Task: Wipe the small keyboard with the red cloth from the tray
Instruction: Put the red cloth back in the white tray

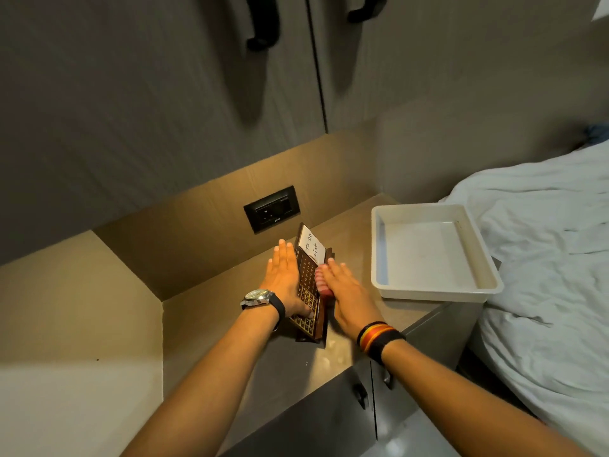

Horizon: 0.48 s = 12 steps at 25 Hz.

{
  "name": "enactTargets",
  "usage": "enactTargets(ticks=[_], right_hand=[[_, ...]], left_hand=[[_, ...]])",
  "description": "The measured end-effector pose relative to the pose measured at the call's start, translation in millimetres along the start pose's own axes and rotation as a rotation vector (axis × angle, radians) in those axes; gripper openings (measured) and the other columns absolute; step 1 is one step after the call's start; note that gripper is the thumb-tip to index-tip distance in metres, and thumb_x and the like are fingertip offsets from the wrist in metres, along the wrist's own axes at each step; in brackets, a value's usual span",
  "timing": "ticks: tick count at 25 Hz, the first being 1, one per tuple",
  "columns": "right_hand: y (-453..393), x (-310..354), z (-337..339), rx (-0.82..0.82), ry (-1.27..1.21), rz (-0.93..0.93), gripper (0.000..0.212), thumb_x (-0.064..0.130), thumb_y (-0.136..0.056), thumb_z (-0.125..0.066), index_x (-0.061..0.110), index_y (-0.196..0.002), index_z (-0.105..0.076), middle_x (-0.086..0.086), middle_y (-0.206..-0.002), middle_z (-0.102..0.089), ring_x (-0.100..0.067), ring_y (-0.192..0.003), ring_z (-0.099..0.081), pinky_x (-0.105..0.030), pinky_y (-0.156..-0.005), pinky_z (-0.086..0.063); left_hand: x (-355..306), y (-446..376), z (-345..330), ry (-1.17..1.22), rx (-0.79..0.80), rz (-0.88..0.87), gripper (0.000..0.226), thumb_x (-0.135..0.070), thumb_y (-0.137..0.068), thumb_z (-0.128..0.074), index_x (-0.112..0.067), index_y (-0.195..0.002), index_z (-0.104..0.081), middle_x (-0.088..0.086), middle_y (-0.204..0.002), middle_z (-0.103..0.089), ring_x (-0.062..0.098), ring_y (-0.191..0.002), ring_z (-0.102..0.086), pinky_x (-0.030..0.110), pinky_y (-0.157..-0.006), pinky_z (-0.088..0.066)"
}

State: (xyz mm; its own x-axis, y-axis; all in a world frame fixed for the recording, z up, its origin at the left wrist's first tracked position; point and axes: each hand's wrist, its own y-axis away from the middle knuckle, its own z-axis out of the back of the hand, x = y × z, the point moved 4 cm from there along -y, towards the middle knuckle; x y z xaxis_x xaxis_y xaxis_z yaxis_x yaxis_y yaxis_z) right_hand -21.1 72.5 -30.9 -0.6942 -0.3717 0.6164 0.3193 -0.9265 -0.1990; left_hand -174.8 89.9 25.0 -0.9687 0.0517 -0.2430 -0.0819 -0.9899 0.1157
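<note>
The small dark keyboard (306, 291) with pale keys lies on the countertop, its long side running away from me. A white note reading "To Do List" (312, 248) rests on its far end. My left hand (286, 278) lies flat along the keyboard's left edge, thumb pressing on the near keys. My right hand (346, 291) presses the folded red cloth (320, 281) onto the keyboard's right side; the cloth peeks out from under my fingers. The white tray (377, 252) stands to the right with nothing in it.
A black wall socket (273, 208) sits in the back panel behind the keyboard. Cabinet doors with black handles (263, 24) hang above. A bed with a rumpled pale sheet (543, 258) borders the counter on the right. Cabinet doors (362, 394) are below the counter edge.
</note>
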Motion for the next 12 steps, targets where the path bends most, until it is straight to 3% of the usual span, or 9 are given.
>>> enactTargets(ticks=[4, 6, 12], right_hand=[[-20.0, -20.4, 80.8, -0.234, 0.039, 0.004, 0.070, -0.007, -0.098, -0.045, 0.018, -0.160, -0.027, -0.006, -0.168, -0.026, -0.027, -0.155, -0.018, -0.046, -0.124, -0.022], [-30.3, -51.2, 114.9, -0.267, 0.128, -0.043, 0.068, -0.011, -0.098, -0.040, 0.014, -0.160, -0.029, -0.007, -0.167, -0.028, -0.028, -0.155, -0.019, -0.046, -0.125, -0.023], [-36.6, -155.5, 124.7, 0.005, 0.353, -0.189, 0.067, -0.003, -0.103, -0.039, 0.019, -0.162, -0.019, 0.000, -0.171, -0.017, -0.025, -0.157, -0.010, -0.042, -0.124, -0.015]], left_hand=[[-10.3, -14.2, 14.8, -0.104, -0.071, -0.078, 0.173, -0.066, -0.042, -0.093, -0.010, -0.156, 0.025, 0.013, -0.167, 0.027, 0.032, -0.155, 0.023, 0.048, -0.127, 0.009], [-27.8, -21.9, 14.8, -0.100, -0.102, -0.128, 0.173, -0.072, -0.041, -0.090, -0.012, -0.157, 0.022, 0.012, -0.168, 0.025, 0.031, -0.156, 0.021, 0.045, -0.126, 0.009], [-114.6, -49.8, -42.8, -0.091, -0.038, -0.220, 0.162, -0.088, -0.051, -0.073, -0.013, -0.157, 0.023, 0.010, -0.167, 0.030, 0.028, -0.155, 0.025, 0.044, -0.126, 0.011]])
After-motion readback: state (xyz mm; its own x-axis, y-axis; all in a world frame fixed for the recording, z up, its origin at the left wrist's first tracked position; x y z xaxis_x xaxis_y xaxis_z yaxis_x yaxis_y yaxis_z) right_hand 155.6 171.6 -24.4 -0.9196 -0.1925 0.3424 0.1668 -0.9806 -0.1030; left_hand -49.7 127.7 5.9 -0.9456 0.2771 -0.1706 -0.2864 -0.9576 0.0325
